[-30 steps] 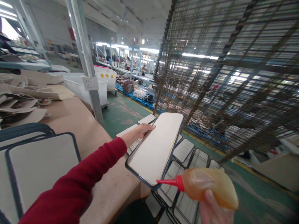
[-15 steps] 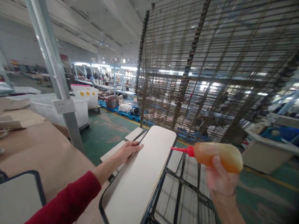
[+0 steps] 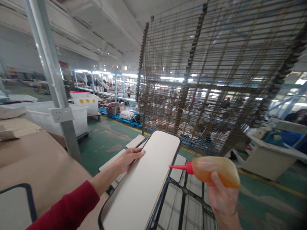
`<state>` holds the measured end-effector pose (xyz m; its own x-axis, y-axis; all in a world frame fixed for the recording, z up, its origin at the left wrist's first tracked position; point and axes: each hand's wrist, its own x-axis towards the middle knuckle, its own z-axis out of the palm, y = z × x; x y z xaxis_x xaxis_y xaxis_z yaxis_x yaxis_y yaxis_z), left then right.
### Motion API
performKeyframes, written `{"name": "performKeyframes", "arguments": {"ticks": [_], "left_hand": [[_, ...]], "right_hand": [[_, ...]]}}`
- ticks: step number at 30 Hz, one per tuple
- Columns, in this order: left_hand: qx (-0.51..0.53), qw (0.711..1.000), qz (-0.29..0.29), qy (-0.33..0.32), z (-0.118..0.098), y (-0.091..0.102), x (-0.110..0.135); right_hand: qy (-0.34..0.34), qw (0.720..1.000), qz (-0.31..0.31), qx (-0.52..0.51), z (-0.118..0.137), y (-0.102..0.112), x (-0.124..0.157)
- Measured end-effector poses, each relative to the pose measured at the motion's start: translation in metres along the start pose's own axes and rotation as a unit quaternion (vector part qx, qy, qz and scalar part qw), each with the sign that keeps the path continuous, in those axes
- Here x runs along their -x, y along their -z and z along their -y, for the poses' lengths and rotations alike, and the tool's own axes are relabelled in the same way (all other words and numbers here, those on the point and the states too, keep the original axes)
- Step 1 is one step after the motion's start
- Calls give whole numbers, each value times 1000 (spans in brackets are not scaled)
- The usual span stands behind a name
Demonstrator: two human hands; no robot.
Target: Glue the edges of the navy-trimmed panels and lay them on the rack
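My left hand (image 3: 129, 158), in a red sleeve, grips the left edge of a long cream panel with dark edging (image 3: 146, 182), held out tilted in front of me. My right hand (image 3: 222, 198) is wrapped around an amber glue squeeze bottle (image 3: 213, 169). Its red nozzle points left and ends just off the panel's right edge. Below the panel lie several similar cream panels (image 3: 178, 174) spread on a wire rack.
A tall rack of wire mesh shelves (image 3: 211, 80) stands close ahead on the right. A brown worktable (image 3: 45, 172) is on my left with another dark-edged panel (image 3: 14, 207). A grey steel post (image 3: 51, 76) and white bins (image 3: 81, 115) stand behind it. People work in the distance.
The view has turned right and up from the worktable toward the wire rack. My right hand has lifted the bottle from the panel's lower end to beside its right edge.
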<state>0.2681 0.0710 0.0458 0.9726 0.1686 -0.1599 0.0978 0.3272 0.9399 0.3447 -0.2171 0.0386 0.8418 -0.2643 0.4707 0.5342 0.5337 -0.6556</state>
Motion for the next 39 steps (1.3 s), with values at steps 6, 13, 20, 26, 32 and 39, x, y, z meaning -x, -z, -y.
{"name": "performKeyframes", "arguments": {"ticks": [6, 13, 20, 26, 32, 39], "left_hand": [[8, 1000, -13, -7, -2, 0, -3], [-18, 999, -10, -29, -3, 2, 10], [-38, 999, 22, -31, -3, 3, 28], [-20, 999, 25, -32, -4, 1, 32], [3, 1000, -1, -25, -5, -1, 25], [28, 999, -24, -8, -4, 1, 20]], "right_hand": [[-100, 995, 29, 6, -8, 12, 41], [-67, 997, 25, 0, 1, 5, 39], [130, 991, -18, -35, 28, -27, -36], [113, 994, -6, -9, 23, -19, -27], [62, 998, 23, 19, 17, -9, 0], [25, 998, 39, 31, 14, -1, 30]]}}
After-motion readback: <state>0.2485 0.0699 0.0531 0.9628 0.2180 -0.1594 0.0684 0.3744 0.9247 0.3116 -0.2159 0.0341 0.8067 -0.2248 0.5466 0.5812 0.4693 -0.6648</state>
